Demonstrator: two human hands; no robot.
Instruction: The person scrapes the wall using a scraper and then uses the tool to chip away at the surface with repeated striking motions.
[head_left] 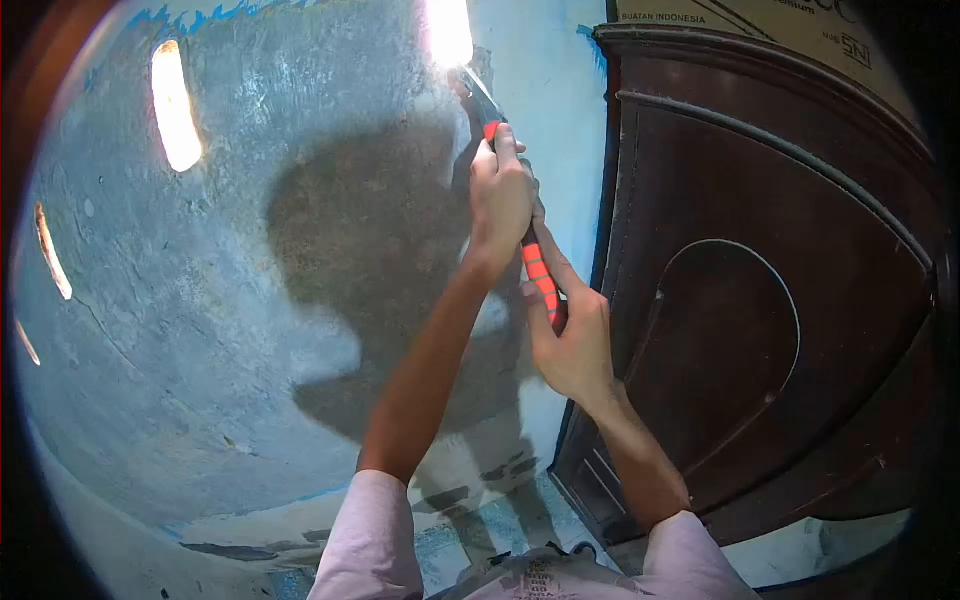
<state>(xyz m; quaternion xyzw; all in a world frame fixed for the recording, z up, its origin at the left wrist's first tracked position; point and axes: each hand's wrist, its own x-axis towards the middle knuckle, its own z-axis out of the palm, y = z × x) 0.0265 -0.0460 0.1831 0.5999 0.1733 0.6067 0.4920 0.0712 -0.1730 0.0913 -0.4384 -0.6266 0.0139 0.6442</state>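
A tool with a red-orange and dark handle is raised against the blue-grey wall, its thin metal end pointing up and left to a bright patch of light. My left hand is closed round the upper part of the handle, close to the metal end. Lower down, my right hand grips the handle's red-banded end, its fingers along the side. What the tip touches is lost in the glare.
A dark wooden panel with a curved top stands close on the right, a printed cardboard box above it. Bright strips of light and a large shadow lie on the wall.
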